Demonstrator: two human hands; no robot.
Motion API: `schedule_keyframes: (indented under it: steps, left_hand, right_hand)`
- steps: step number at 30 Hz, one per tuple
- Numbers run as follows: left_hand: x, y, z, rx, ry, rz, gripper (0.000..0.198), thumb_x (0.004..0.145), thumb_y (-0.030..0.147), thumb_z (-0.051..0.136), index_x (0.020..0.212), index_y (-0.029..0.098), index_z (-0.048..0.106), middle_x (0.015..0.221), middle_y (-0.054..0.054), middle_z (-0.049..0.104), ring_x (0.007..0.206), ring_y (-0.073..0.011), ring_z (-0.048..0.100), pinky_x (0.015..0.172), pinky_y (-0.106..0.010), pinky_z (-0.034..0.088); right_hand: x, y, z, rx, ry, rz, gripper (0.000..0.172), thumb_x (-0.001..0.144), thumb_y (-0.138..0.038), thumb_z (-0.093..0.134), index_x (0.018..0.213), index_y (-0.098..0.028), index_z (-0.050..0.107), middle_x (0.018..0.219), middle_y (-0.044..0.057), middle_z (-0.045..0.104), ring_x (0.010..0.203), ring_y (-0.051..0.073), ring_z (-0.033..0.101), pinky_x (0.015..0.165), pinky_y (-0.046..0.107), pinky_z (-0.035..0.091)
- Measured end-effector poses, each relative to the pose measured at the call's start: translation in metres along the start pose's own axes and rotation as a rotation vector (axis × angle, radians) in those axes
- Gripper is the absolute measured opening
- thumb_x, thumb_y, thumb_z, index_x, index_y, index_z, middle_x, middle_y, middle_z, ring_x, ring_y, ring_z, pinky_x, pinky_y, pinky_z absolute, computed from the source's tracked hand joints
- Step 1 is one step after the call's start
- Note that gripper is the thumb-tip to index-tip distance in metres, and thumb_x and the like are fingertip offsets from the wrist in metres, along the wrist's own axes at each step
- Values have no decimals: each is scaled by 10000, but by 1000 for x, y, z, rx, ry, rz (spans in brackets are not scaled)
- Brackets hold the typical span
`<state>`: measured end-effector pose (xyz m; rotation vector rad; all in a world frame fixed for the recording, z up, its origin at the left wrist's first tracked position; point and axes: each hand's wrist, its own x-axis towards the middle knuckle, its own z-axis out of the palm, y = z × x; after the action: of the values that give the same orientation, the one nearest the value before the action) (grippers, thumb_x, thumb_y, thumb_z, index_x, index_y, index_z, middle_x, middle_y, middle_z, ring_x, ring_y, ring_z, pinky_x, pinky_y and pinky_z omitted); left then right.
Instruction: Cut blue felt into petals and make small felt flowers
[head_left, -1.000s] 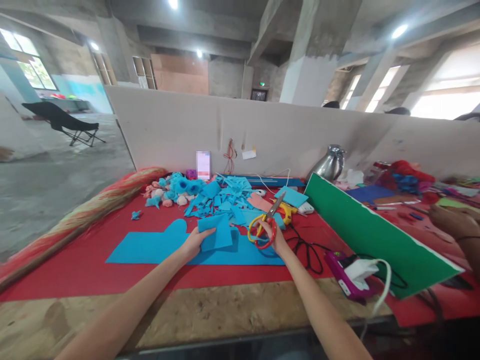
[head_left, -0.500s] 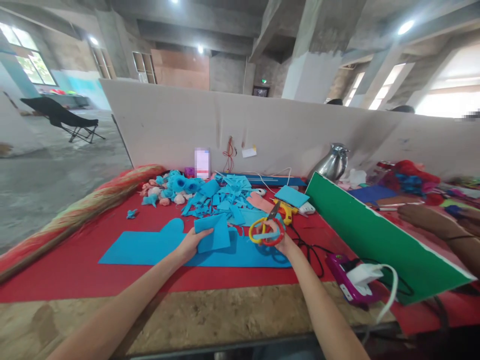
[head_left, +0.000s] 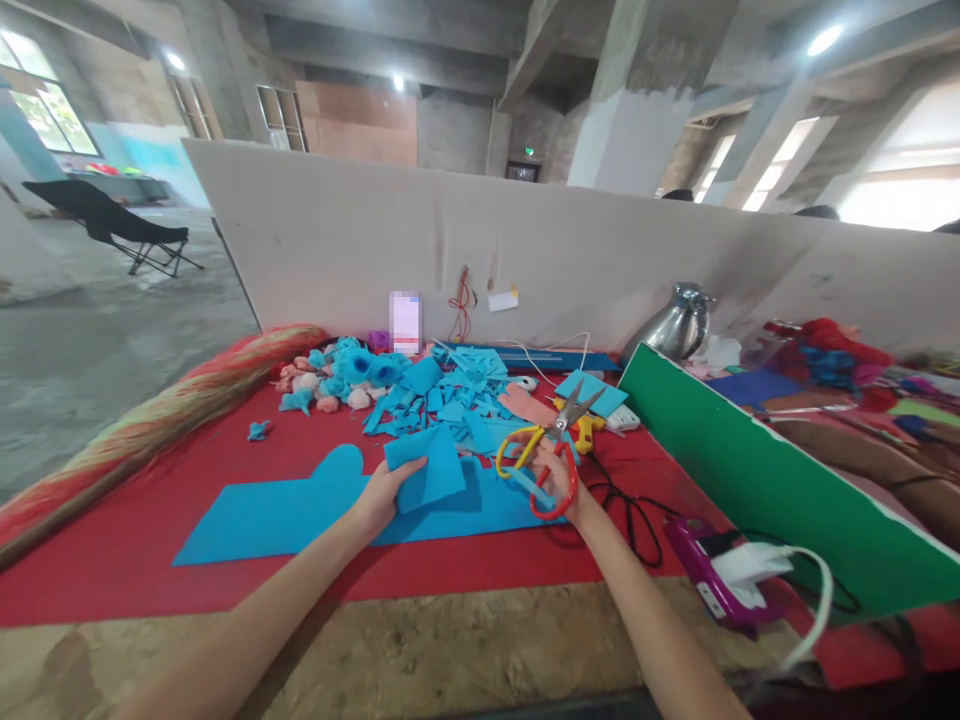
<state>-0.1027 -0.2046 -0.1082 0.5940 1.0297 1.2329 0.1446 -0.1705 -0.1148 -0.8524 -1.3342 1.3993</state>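
Pinching a blue piece (head_left: 429, 470) by its lower left edge, the left hand (head_left: 375, 497) sits just left of the frame's centre, fingers closed on it and holding it tilted up off the long blue sheet (head_left: 285, 515) that lies flat on the red mat (head_left: 150, 560). The grip and place are much as half a second ago. The right hand (head_left: 556, 467), just right of centre, has its fingers through the yellow and red loops of the scissors (head_left: 560, 428) and holds them firmly. What has changed is the scissors: a moment ago the blades looked closed and foreshortened behind the loops, and now they stand spread in a narrow V, pointing to the upper right over the yellow glue gun (head_left: 586, 432). They are near the blue piece but not touching it. Beyond both hands, at mid-frame, the heap of blue scraps (head_left: 450, 395) lies unchanged. To the right the green board (head_left: 750, 480) slants toward the lower right corner, with a steel jug (head_left: 679, 322) behind its far end and a purple device (head_left: 701, 570) at its near edge. At the far right a co-worker's arm (head_left: 862, 455) now stretches lower and longer across the table than before. A broom (head_left: 150, 420) runs along the mat's left edge.
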Motion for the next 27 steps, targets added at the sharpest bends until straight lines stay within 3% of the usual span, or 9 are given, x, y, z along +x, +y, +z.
schedule_keyframes:
  steps: [6,9,12,18,22,27]
  left_hand:
    - [0,58,33,-147,21,55,394,682,190,668,1064,154,574,931,-77,698,854,-244,656,801,-369,532]
    - [7,92,52,-250,-33,120,305,744,146,590,1048,143,581,890,-58,704,818,-206,663,801,-339,535]
    - [18,113,63,-353,-107,161,236,788,190,536,1008,124,596,852,-52,704,805,-193,662,789,-320,539]
    - [35,114,72,-472,-120,139,200,791,156,527,983,127,576,765,-20,687,679,-124,654,622,-186,544]
    - [37,110,75,-477,-67,75,200,771,151,546,971,141,542,673,-3,639,546,-115,615,412,-158,476]
    - [35,109,78,-479,-57,41,63,775,148,530,837,140,528,602,9,575,485,-86,571,360,-135,430]
  right_hand:
    - [-13,-42,27,66,-171,-5,370,737,-444,532,975,-161,548,1041,93,554,869,203,547,738,347,458]
    - [-15,-65,41,62,-240,44,365,777,-479,453,926,-167,571,1005,109,566,817,211,558,696,342,458]
    - [-15,-83,54,46,-294,104,368,837,-465,392,899,-154,578,965,111,575,742,189,570,678,337,458]
    - [-17,-106,67,70,-449,335,437,847,-506,373,870,-118,573,846,104,596,548,131,566,593,301,465]
    - [-19,-106,64,-11,-477,450,471,829,-533,383,819,-108,586,842,99,591,524,112,560,554,264,460]
    - [-16,-103,61,-92,-503,534,514,818,-560,370,814,-98,596,803,91,591,512,107,562,518,238,452]
